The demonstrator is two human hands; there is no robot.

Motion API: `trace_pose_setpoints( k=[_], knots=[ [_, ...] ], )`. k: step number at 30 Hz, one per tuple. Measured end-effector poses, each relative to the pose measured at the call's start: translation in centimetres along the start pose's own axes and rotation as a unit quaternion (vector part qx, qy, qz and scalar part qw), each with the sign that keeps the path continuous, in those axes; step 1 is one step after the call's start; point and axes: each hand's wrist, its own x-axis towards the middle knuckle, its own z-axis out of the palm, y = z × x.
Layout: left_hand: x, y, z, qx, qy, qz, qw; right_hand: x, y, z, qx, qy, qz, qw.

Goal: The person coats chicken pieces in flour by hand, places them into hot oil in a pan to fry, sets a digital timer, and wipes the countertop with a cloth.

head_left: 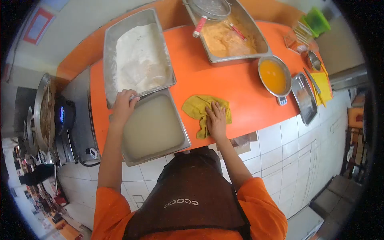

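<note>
My left hand (125, 105) is closed, its fingers curled at the rim where two metal trays meet. The farther tray (107, 68) holds white flour (138, 56). The nearer tray (183, 134) holds cloudy, pale liquid (152, 128) and reaches the table's front edge. A small pale bit shows by my left fingertips; I cannot make out what it is. My right hand (217, 120) lies palm down with fingers spread on a crumpled mustard-yellow cloth (196, 106), which rests on the orange table (192, 76) right of the liquid tray.
At the back, a deep metal tray (240, 59) holds an orange-tinted mix, with a red-handled strainer (200, 26) across its rim. Rightward are a bowl of orange liquid (274, 76), a small metal tray (306, 100) and a knife (312, 80). A large pan (44, 112) stands left.
</note>
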Motion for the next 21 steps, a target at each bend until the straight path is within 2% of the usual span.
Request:
trace_pose_setpoints(
  k=[4,7,10,13,16,17,20,21],
  knots=[
    [-2.8,-0.7,-0.9,0.048,0.042,0.007,0.998,-1.0,-1.3,-2.7,0.029,-0.010,0.012,0.999],
    [-6.4,-2.6,-1.3,0.140,0.148,-0.055,0.977,-0.6,-3.2,-3.8,0.073,-0.008,0.052,0.996],
    [-11.4,-7.6,0.2,0.061,0.244,-0.213,0.944,2.3,-6.6,-4.1,0.263,-0.039,0.108,0.958],
    [-16.7,-11.5,2.8,-0.152,0.167,-0.379,0.897,5.6,-9.8,-1.6,0.465,-0.103,0.193,0.857],
    [-18.6,-10.4,4.5,-0.322,0.111,-0.359,0.869,7.1,-11.7,0.6,0.425,-0.199,0.146,0.871],
    [-18.6,-9.8,5.0,-0.333,0.134,-0.362,0.861,7.2,-12.6,-0.4,0.473,-0.245,0.122,0.838],
    [-18.1,-8.7,5.7,-0.368,0.182,-0.364,0.836,5.1,-12.4,3.0,0.439,-0.157,0.053,0.883],
    [-17.9,-8.5,5.6,-0.382,0.182,-0.364,0.830,4.9,-12.3,3.0,0.436,-0.179,0.078,0.879]
  ],
)
